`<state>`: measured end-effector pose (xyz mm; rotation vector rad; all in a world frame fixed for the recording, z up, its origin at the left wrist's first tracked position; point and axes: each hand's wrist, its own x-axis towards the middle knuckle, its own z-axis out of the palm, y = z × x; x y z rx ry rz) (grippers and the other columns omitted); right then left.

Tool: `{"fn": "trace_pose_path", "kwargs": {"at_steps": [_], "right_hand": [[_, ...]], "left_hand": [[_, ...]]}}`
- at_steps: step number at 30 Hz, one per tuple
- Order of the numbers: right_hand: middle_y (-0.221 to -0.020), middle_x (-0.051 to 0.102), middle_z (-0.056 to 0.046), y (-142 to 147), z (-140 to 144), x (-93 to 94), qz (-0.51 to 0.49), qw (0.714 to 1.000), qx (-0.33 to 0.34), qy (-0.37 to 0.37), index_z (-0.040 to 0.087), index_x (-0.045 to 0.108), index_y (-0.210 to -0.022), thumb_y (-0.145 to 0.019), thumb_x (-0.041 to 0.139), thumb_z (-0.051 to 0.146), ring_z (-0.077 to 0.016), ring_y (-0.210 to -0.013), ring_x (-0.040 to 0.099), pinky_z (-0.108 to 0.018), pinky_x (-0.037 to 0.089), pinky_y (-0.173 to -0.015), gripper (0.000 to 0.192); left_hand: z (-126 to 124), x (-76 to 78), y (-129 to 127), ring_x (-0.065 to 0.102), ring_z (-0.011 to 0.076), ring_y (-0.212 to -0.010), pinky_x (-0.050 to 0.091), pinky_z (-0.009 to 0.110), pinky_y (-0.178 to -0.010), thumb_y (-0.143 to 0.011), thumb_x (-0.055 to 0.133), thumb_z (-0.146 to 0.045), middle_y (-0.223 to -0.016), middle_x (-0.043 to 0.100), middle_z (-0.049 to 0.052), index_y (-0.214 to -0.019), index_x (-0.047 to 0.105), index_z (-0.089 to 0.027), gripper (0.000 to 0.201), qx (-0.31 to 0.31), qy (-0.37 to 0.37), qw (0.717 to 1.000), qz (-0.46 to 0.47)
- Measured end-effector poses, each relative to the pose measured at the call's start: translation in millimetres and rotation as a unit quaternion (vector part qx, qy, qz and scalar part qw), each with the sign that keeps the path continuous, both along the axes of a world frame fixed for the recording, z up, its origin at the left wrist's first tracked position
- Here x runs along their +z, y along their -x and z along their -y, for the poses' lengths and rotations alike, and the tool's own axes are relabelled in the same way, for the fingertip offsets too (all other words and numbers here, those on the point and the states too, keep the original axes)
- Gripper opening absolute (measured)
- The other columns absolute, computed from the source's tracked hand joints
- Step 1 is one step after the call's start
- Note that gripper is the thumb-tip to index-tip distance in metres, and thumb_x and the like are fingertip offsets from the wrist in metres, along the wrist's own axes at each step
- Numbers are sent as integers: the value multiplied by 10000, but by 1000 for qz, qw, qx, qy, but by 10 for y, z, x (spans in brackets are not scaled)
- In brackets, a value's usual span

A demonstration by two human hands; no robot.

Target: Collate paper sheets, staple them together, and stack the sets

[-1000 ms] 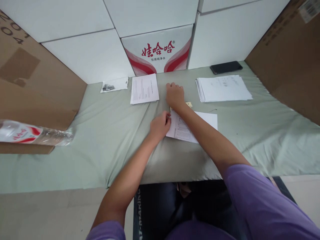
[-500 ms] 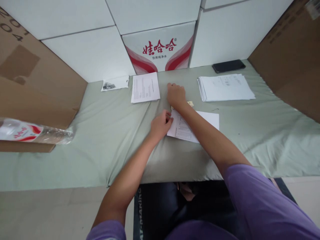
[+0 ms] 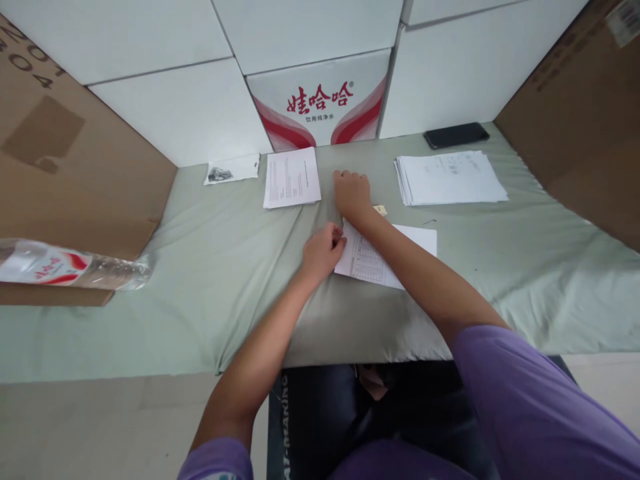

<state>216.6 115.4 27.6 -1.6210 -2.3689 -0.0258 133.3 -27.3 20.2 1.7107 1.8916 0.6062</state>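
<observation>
A printed sheet of paper [image 3: 367,261] with a table on it lies on the green cloth in front of me. My left hand [image 3: 321,250] is closed at its left edge, thumb and fingers pinching the upper left corner. Just above, my right hand [image 3: 353,195] is curled into a fist, knuckles away from me. A small pale yellow object [image 3: 381,210] shows past my right wrist at the sheet's top edge. Most of it is covered by that hand and forearm, so its kind and how I touch it cannot be told.
Stacks of printed paper lie at left [image 3: 293,179] and right [image 3: 450,179]. Behind are a black phone [image 3: 456,135], a white packet [image 3: 233,169] and white boxes [image 3: 320,103]. Cardboard boxes [image 3: 85,173] flank the cloth-covered surface [image 3: 200,287]. A plastic bottle [image 3: 65,265] lies at far left.
Both hands keep almost the same place and grip. The whole view has shifted slightly, and less of the pale yellow object shows beside my right wrist.
</observation>
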Motion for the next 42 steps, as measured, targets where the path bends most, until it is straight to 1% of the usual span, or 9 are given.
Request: {"fn": "trace_pose_path", "kwargs": {"at_steps": [16,20,23,27,30,34,37,40,42], "right_hand": [[-1131,641,-192,-7,15,15,-3,1000,-1,15,109,581,-1222,-946,312,20,-267,-1020,591,-382,337,-873,395],[-1129,659,-182,-33,-43,30,-52,998,-21,16,118,586,-1218,-943,314,24,-259,-990,611,-374,382,-863,398],[-1062,680,-129,-99,-88,88,-167,986,18,4,155,606,-1157,-976,324,101,-226,-951,606,-354,434,-853,340],[-932,656,-59,-367,-53,238,-377,925,52,-25,189,586,-1135,-1019,323,221,-171,-841,598,-313,483,-785,289],[-865,632,-34,-735,101,314,-459,887,43,-27,194,594,-1058,-1000,412,288,-154,-785,594,-309,494,-763,213],[-747,606,0,-1318,371,193,-507,861,40,3,203,611,-903,-921,515,283,-140,-687,566,-299,476,-712,126],[-734,622,4,-1639,475,15,-531,847,-5,22,200,630,-842,-834,580,233,-144,-686,565,-303,454,-714,61],[-736,632,6,-1760,491,-67,-518,851,-34,78,196,650,-804,-765,641,231,-150,-704,561,-296,435,-703,53],[-769,656,-7,-1756,497,-48,-520,842,-30,139,193,658,-800,-778,659,283,-152,-715,567,-283,426,-671,93]], "left_hand": [[-15,-49,-3,699,211,-941,455,333,-766,-942,546,-294,-961,774,15,-1105,619,-260,182,1,-12,1000,-3],[-9,-32,-19,693,205,-923,443,326,-747,-933,546,-286,-954,773,15,-1065,618,-252,153,7,-15,1000,-6],[4,-8,-18,687,201,-925,437,320,-742,-933,543,-285,-960,769,17,-1039,618,-249,135,4,-14,1000,-8],[29,9,15,670,184,-889,421,303,-712,-928,539,-274,-967,760,17,-1010,606,-243,110,-7,-14,1000,11],[39,1,53,641,166,-807,406,290,-681,-913,540,-251,-898,734,8,-967,585,-234,73,-22,-20,998,57],[60,-2,113,542,140,-655,368,281,-624,-899,541,-233,-721,620,-25,-896,540,-219,14,-57,-34,991,120],[115,26,194,472,124,-609,345,272,-599,-906,542,-238,-654,520,-52,-889,517,-217,36,-100,-44,980,164],[189,62,325,451,116,-604,342,258,-585,-929,553,-272,-652,494,-60,-930,529,-223,55,-139,-54,973,178],[215,73,422,471,114,-613,345,249,-574,-927,585,-299,-663,510,-56,-950,540,-226,88,-136,-80,970,186]]}}
